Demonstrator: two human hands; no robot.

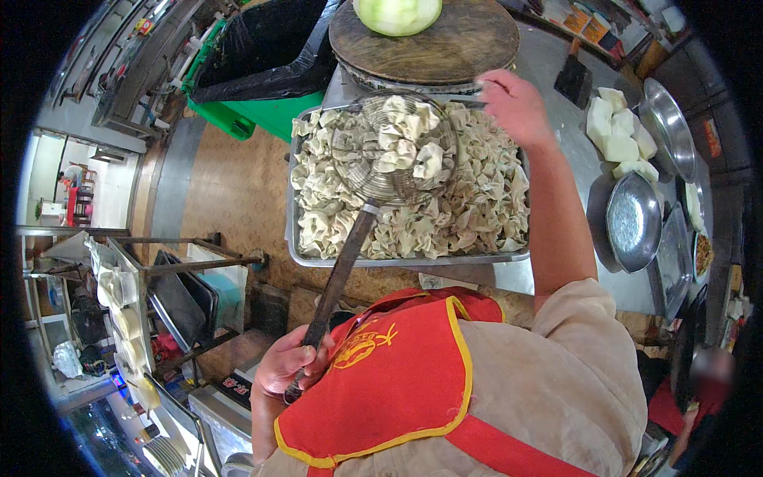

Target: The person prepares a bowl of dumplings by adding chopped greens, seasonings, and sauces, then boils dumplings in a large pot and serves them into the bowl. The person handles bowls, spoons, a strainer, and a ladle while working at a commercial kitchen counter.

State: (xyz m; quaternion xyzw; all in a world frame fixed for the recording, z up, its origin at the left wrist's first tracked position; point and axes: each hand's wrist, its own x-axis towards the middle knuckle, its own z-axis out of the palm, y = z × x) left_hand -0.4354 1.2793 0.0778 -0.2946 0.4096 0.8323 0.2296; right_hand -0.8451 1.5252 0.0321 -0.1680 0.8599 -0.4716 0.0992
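Observation:
My left hand (pixel 293 362) is closed around the long handle of a wire-mesh skimmer (pixel 356 185). The round basket of the skimmer lies over a metal tray (pixel 387 261) heaped with folded wontons (pixel 483 203), and several wontons (pixel 396 140) rest in the basket. Above the tray's far right corner is my right hand (pixel 515 104), blurred, with its fingers curled near the edge of a round wooden chopping board (pixel 426 50). Whether it holds anything cannot be made out.
A peeled pale green melon or gourd (pixel 398 13) sits on the board. Left of it stands a green bin (pixel 262 107) with a black liner. White chunks (pixel 617 128), a cleaver (pixel 573 79) and metal bowls (pixel 635 220) lie on the steel counter at right. Another person (pixel 706 381) is at lower right.

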